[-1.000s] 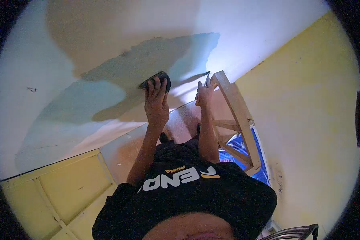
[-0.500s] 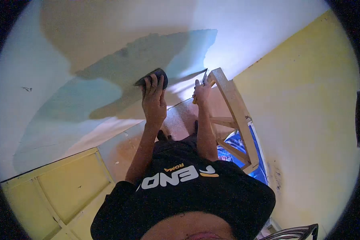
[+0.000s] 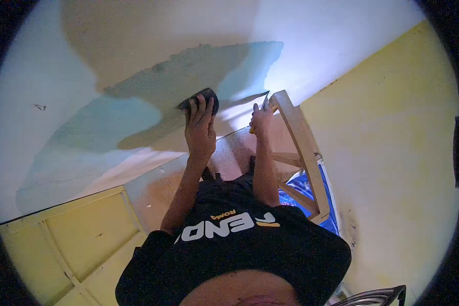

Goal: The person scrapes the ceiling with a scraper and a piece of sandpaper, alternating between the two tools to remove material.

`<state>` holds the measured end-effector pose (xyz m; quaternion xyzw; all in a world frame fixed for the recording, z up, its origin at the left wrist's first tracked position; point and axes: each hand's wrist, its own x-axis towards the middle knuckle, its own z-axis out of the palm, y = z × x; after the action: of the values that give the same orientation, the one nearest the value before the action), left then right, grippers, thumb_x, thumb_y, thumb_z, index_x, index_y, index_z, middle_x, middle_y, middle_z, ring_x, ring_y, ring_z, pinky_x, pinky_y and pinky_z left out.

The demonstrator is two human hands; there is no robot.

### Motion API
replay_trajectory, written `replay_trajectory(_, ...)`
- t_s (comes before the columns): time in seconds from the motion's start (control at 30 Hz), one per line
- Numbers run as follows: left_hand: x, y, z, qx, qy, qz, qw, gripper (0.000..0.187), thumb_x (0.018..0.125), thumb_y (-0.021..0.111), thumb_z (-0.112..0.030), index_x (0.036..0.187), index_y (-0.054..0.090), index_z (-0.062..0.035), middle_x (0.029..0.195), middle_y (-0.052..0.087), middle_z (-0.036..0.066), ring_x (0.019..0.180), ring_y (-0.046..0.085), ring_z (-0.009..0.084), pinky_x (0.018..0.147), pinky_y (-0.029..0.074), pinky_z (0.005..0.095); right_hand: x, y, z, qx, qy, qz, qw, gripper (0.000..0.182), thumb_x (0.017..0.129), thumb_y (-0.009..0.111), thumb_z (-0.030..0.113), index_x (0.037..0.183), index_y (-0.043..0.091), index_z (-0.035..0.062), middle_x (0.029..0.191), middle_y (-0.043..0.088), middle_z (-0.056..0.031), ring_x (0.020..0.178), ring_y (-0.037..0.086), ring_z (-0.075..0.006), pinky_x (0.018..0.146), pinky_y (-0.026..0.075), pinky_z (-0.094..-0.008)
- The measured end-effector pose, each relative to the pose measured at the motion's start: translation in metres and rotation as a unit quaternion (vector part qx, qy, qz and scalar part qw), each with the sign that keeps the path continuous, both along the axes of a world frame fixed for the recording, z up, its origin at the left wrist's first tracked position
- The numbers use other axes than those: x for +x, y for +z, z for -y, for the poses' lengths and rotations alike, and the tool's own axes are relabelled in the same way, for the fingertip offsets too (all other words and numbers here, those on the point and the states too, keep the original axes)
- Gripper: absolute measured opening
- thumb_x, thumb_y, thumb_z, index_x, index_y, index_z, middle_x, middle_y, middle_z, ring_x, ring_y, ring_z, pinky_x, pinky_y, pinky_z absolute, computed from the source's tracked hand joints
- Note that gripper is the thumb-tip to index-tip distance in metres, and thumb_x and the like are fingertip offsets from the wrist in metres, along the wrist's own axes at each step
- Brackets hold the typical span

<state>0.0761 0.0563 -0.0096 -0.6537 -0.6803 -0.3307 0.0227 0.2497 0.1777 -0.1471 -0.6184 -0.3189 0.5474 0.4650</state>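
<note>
My left hand has its fingers closed over a black rounded object that shows a thin edge towards the left; its exact kind is not clear. My right hand grips a putty knife by its yellowish handle, blade pointing up. The blade's tip meets its own shadow on the pale wall surface. Around both hands lies a blue-green patch with a ragged upper edge, partly darkened by my shadow.
A wooden frame with crossbars rises close beside my right hand. Behind it lies blue plastic-like material. A yellow wall runs along the right, and yellow panelling stands at lower left. Dark curved bars show at bottom right.
The whole view has shifted slightly, so the surface, hands and frame sit a little further right and lower. Both hands keep the same holds.
</note>
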Motion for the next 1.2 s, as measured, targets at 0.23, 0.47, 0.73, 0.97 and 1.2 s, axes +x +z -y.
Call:
replay_trajectory(0.23, 0.000, -0.003, -0.005, 0.010, -0.011, -0.004, 1.000, 0.049, 0.097, 0.051, -0.006, 0.146, 0.049, -0.0081, 0.157, 0.035, 0.022, 0.145, 0.028, 0.0481, 0.119, 0.024, 0.0565, 0.011, -0.003, 0.000, 0.025, 0.010, 0.008, 1.000, 0.037, 0.092, 0.070, 0.016, 0.124, 0.059, -0.0016, 0.061, 0.055, -0.0045, 0.039, 0.049, -0.0121, 0.033, 0.040, -0.0294)
replay_trajectory(0.47, 0.002, -0.001, -0.004, 0.010, -0.012, 0.009, 1.000, 0.051, 0.093, 0.052, -0.002, 0.144, 0.052, -0.0064, 0.156, 0.036, 0.022, 0.144, 0.029, 0.0478, 0.119, 0.025, 0.0562, 0.011, -0.008, -0.009, 0.026, 0.015, -0.007, 1.000, 0.032, 0.093, 0.068, 0.014, 0.123, 0.060, 0.0050, 0.061, 0.053, -0.0033, 0.040, 0.048, -0.0124, 0.033, 0.038, -0.0275)
replay_trajectory(0.73, 0.001, 0.001, -0.003, 0.004, 0.003, -0.001, 1.000, 0.052, 0.095, 0.055, -0.006, 0.146, 0.051, -0.0103, 0.158, 0.035, 0.019, 0.145, 0.029, 0.0455, 0.119, 0.024, 0.0557, 0.008, -0.020, -0.011, -0.001, 0.016, -0.009, 1.000, 0.018, 0.094, 0.068, 0.016, 0.092, 0.057, 0.0034, 0.059, 0.054, -0.0041, 0.042, 0.051, -0.0124, 0.035, 0.040, -0.0291)
replay_trajectory(0.97, 0.001, -0.007, -0.005, 0.007, 0.008, -0.028, 1.000, 0.053, 0.095, 0.054, -0.007, 0.148, 0.049, -0.0110, 0.156, 0.038, 0.019, 0.145, 0.033, 0.0439, 0.119, 0.024, 0.0570, 0.014, -0.022, -0.013, 0.028, 0.007, -0.007, 1.000, 0.018, 0.093, 0.069, 0.014, 0.103, 0.060, 0.0021, 0.060, 0.055, -0.0041, 0.039, 0.049, -0.0136, 0.033, 0.040, -0.0309)
replay_trajectory(1.2, 0.003, -0.003, -0.012, 0.015, 0.023, -0.036, 0.999, 0.050, 0.096, 0.056, -0.009, 0.145, 0.052, -0.0120, 0.157, 0.039, 0.018, 0.144, 0.035, 0.0430, 0.118, 0.026, 0.0566, 0.014, -0.027, -0.024, -0.026, -0.001, -0.052, 0.998, 0.024, 0.094, 0.067, 0.014, 0.112, 0.058, 0.0014, 0.059, 0.053, -0.0042, 0.039, 0.049, -0.0138, 0.033, 0.041, -0.0307)
